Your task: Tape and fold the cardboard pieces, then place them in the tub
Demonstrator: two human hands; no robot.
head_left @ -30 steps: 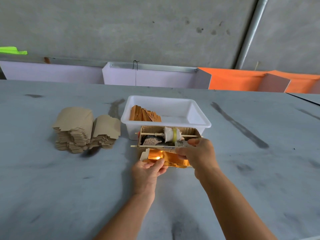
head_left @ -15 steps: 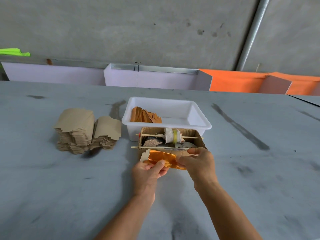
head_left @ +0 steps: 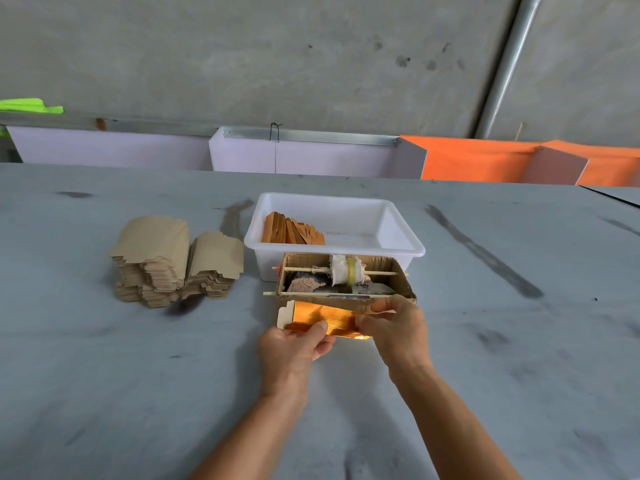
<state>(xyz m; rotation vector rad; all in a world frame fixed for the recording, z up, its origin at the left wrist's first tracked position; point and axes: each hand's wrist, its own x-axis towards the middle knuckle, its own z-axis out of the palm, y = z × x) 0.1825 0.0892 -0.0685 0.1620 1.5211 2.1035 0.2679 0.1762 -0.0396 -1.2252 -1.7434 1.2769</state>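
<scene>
Gold-faced cardboard piece (head_left: 322, 318): held just above the grey table (head_left: 104, 375), directly before the cardboard tape holder (head_left: 346, 278). Near edge pinched by left hand (head_left: 294, 348), thumb on top; right end gripped by right hand (head_left: 394, 327), fingers curled, possibly pressing tape. White tub (head_left: 401, 245) behind holds folded pieces (head_left: 292, 232). Flat blanks stack (head_left: 173, 261) lies left.

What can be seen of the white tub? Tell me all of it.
The white tub is a shallow rectangular plastic bin with a rolled rim, upright on the grey table. A row of folded orange cardboard pieces leans in its left end; the rest looks bare. The open cardboard box sits against its near wall. Neither hand touches it.
</scene>
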